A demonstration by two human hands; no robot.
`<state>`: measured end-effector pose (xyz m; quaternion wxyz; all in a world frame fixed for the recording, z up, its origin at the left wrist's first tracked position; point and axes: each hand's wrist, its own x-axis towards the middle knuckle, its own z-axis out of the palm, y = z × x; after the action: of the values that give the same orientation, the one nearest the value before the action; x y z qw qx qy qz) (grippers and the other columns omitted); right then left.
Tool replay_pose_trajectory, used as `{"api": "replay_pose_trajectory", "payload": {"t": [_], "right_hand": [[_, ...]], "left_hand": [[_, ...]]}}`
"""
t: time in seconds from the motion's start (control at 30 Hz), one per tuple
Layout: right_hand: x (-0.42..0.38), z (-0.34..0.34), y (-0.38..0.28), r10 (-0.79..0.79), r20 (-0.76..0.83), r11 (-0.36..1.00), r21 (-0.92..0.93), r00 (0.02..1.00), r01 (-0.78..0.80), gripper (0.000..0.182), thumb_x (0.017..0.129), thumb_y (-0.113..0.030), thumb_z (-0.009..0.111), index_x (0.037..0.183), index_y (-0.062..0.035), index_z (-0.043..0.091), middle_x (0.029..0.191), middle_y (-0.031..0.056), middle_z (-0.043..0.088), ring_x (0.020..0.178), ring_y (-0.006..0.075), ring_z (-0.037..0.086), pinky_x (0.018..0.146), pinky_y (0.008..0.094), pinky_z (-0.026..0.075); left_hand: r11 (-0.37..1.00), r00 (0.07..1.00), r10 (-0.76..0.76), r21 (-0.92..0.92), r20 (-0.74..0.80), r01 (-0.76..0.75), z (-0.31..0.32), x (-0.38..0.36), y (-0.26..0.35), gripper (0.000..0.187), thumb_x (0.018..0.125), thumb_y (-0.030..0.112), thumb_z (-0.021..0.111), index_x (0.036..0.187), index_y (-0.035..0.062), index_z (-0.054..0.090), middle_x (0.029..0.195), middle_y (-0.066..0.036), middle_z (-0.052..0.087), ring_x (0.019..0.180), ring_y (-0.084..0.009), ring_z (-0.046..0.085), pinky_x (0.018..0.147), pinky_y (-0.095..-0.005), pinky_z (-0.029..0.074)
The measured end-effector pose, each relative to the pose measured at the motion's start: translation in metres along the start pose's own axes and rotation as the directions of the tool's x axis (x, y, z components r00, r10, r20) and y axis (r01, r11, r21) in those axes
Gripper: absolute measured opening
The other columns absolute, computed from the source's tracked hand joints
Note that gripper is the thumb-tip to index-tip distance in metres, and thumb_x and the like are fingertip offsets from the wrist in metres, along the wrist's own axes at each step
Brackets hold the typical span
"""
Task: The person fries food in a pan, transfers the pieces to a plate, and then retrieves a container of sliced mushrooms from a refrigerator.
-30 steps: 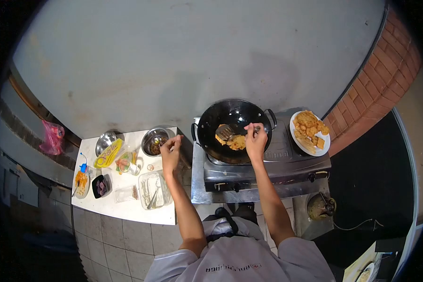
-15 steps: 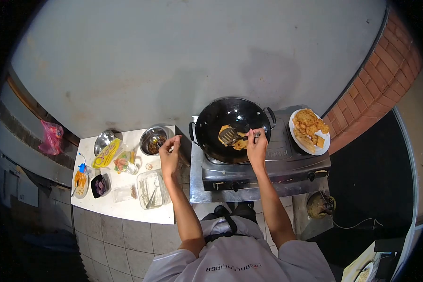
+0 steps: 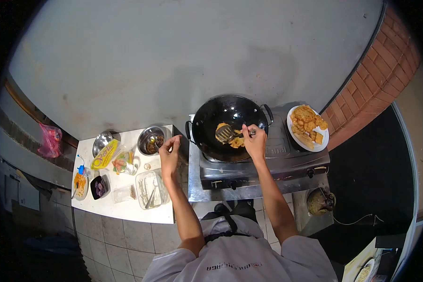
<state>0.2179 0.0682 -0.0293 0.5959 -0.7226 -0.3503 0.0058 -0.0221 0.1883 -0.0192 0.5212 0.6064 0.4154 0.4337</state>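
Note:
My right hand [image 3: 255,143] grips the handle of a dark slotted spatula [image 3: 225,134] over a black wok [image 3: 207,113]. The spatula's head lies against yellowish fried food [image 3: 237,142] low in the wok. My left hand [image 3: 169,157] is raised beside the wok's left handle, with loosely bent fingers, thumb and forefinger apart. I see nothing held in it. Just left of it is a metal bowl [image 3: 141,136] with dark contents, partly behind my fingers in this view.
The wok stands on a gas stove [image 3: 286,164]; a plate [image 3: 325,144] of golden fried food is at its right. On the white table [image 3: 127,214] are a plastic container [image 3: 160,198] with a spoon, a black bowl [image 3: 104,193], a yellow packet [image 3: 105,155] and another metal bowl [image 3: 100,141]. A wall rises behind.
The view has shifted slightly. My right hand has moved a little with the spatula, which stays at the food in the wok. My left hand remains nearly still.

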Motion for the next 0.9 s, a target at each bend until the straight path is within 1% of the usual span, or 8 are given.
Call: {"api": "replay_pose_trajectory", "payload": {"t": [0.03,0.07,0.13,0.27,0.33,0.43,0.63,0.9], "right_hand": [[0.003,0.001,0.001,-0.027,-0.003,0.998,-0.054,1.000,0.027,0.031,0.082,-0.016,0.063,0.061,0.0035,0.053,0.051,0.0151,0.052,0.044,0.0213,0.053,0.047,0.0338,0.038],[0.006,0.001,0.003,-0.026,-0.004,0.998,-0.055,1.000,0.026,0.031,0.082,-0.016,0.063,0.061,0.0035,0.053,0.051,0.0151,0.052,0.044,0.0213,0.053,0.047,0.0338,0.038],[0.011,0.001,-0.001,0.003,0.033,1.000,-0.017,0.999,-0.002,0.031,0.081,-0.014,0.063,0.058,0.0044,0.051,0.051,0.0174,0.051,0.045,0.0273,0.053,0.048,0.0360,0.038],[0.018,0.002,-0.004,0.047,0.035,0.995,-0.090,0.998,-0.044,0.027,0.077,-0.009,0.061,0.057,0.0050,0.050,0.051,0.0186,0.052,0.047,0.0286,0.056,0.049,0.0369,0.040],[0.019,0.003,-0.002,0.011,-0.017,0.998,-0.061,1.000,-0.012,0.023,0.073,-0.006,0.059,0.055,0.0057,0.049,0.053,0.0194,0.053,0.050,0.0300,0.058,0.052,0.0373,0.042],[0.018,0.003,-0.004,0.005,-0.006,0.995,-0.095,1.000,-0.005,0.020,0.071,-0.005,0.060,0.056,0.0059,0.051,0.054,0.0194,0.054,0.054,0.0317,0.060,0.054,0.0371,0.044],[0.011,0.004,-0.007,0.034,-0.013,0.997,-0.075,0.999,-0.035,0.018,0.071,-0.005,0.061,0.059,0.0062,0.054,0.055,0.0202,0.055,0.056,0.0343,0.061,0.054,0.0370,0.045],[0.009,0.005,-0.006,0.042,-0.025,0.994,-0.095,0.999,-0.044,0.020,0.072,-0.006,0.060,0.059,0.0071,0.053,0.056,0.0218,0.054,0.055,0.0351,0.060,0.053,0.0384,0.044]], "left_hand": [[1.000,1.000,0.007,0.008,0.001,-0.007,0.001,0.000,0.000,0.023,0.089,0.017,0.058,0.099,-0.0032,0.065,0.092,-0.006,0.065,0.086,-0.0108,0.056,0.081,-0.0243,0.042],[1.000,1.000,0.006,0.008,0.003,-0.006,0.001,0.000,-0.001,0.023,0.089,0.017,0.058,0.099,-0.0032,0.065,0.092,-0.006,0.065,0.086,-0.0108,0.056,0.081,-0.0243,0.042],[1.000,1.000,0.000,-0.003,0.008,0.000,0.003,0.000,-0.001,0.023,0.089,0.016,0.057,0.099,-0.0032,0.065,0.092,-0.006,0.065,0.085,-0.0104,0.056,0.080,-0.0238,0.042],[0.999,0.998,0.050,-0.015,0.024,-0.050,0.007,-0.003,0.002,0.022,0.089,0.015,0.057,0.098,-0.0036,0.064,0.091,-0.006,0.065,0.085,-0.0102,0.056,0.080,-0.0238,0.042],[0.999,0.999,0.049,-0.009,0.023,-0.049,0.008,-0.003,0.002,0.022,0.089,0.015,0.056,0.098,-0.0040,0.064,0.092,-0.006,0.065,0.085,-0.0105,0.057,0.081,-0.0240,0.043],[0.999,0.999,0.047,0.006,0.022,-0.047,0.010,-0.002,0.002,0.022,0.089,0.015,0.056,0.098,-0.0043,0.064,0.092,-0.007,0.065,0.086,-0.0110,0.057,0.081,-0.0243,0.043],[0.995,0.994,0.097,0.028,0.046,-0.098,0.012,0.000,-0.001,0.025,0.089,0.018,0.057,0.098,-0.0047,0.064,0.092,-0.007,0.065,0.087,-0.0115,0.057,0.082,-0.0244,0.042],[0.993,0.997,0.075,0.084,0.031,-0.077,0.014,0.001,0.000,0.029,0.089,0.019,0.058,0.103,-0.0055,0.062,0.095,-0.010,0.065,0.089,-0.0134,0.057,0.083,-0.0259,0.043]]}}
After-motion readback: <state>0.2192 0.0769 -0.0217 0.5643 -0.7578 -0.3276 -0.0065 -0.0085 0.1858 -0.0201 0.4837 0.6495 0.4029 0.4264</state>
